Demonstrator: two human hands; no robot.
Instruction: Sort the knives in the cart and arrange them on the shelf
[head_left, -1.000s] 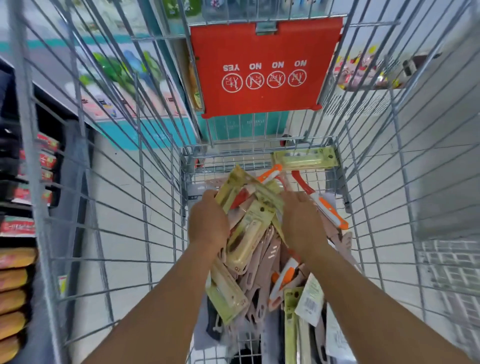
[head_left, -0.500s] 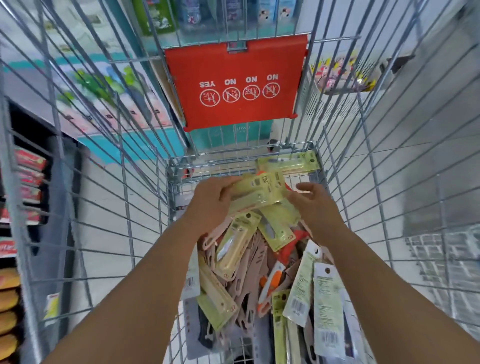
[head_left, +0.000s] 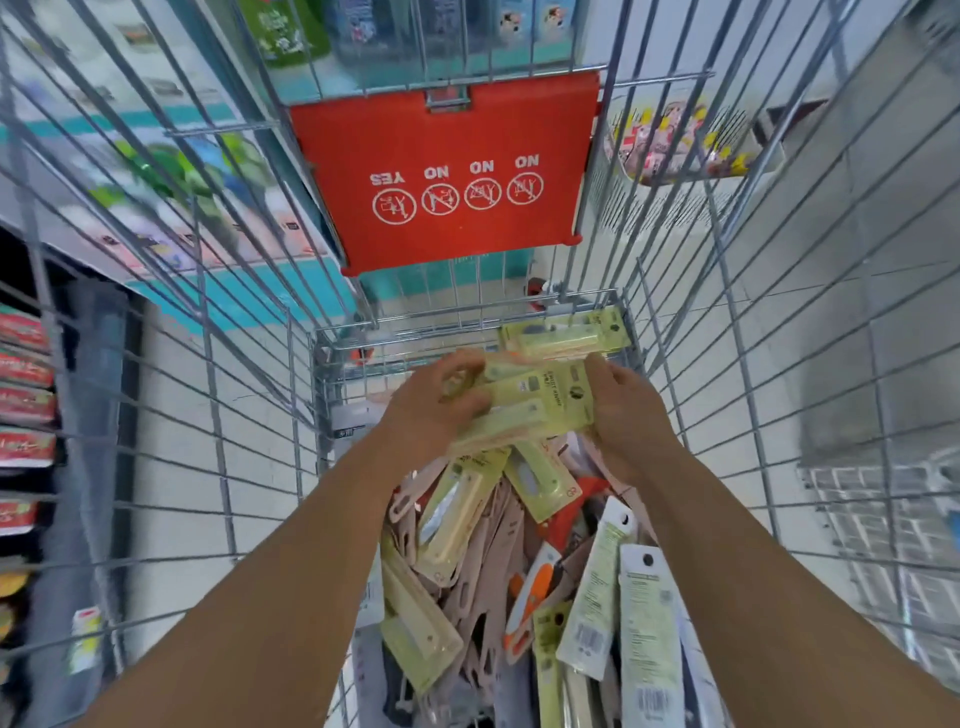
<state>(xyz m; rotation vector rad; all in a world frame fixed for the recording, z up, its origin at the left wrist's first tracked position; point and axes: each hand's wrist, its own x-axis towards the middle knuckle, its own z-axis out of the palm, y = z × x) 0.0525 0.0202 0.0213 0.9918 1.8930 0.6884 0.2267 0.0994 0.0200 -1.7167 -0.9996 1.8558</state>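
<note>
Both arms reach down into the wire cart (head_left: 675, 415). My left hand (head_left: 431, 410) and my right hand (head_left: 623, 415) grip the two ends of a stack of green-carded knife packs (head_left: 530, 408), held crosswise above the heap. Below lies a pile of packaged knives (head_left: 467, 561): green blister packs, beige ones, and an orange-and-white knife (head_left: 535, 592). One more green pack (head_left: 566, 335) leans against the cart's far wall.
A red fold-down child seat panel (head_left: 447, 171) with "YES/NO" icons hangs at the cart's far end. Store shelving with red packets (head_left: 26, 405) stands at the left. Light floor tiles show through the wires on the right.
My hands gathered several green packs out of the heap and lifted them together toward the cart's far end. The view tilted down and forward.
</note>
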